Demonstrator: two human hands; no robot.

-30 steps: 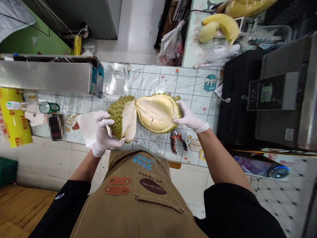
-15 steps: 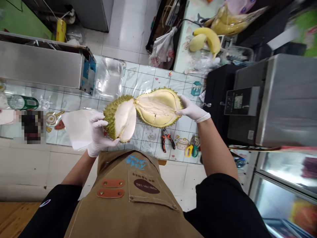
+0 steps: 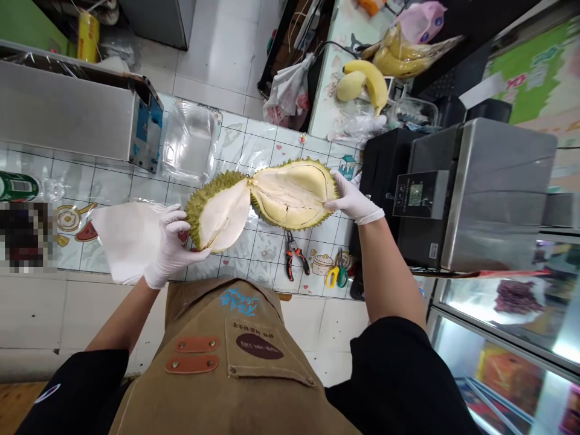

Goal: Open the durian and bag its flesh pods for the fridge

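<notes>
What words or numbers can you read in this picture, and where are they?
No words can be read for sure.
Blue writing on the apron: upside down, unreadable.
Dark oval apron patch: too small.
Carton picture on the tile: too small.
Green poster: too blurred.
Black panel on the steel machine: too small.

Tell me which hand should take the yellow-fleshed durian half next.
Probably the right hand: its gloved fingers are on the rim of the yellow-fleshed durian half. The left hand is occupied, wrapped around the pale-lined durian section on the other side.
</notes>
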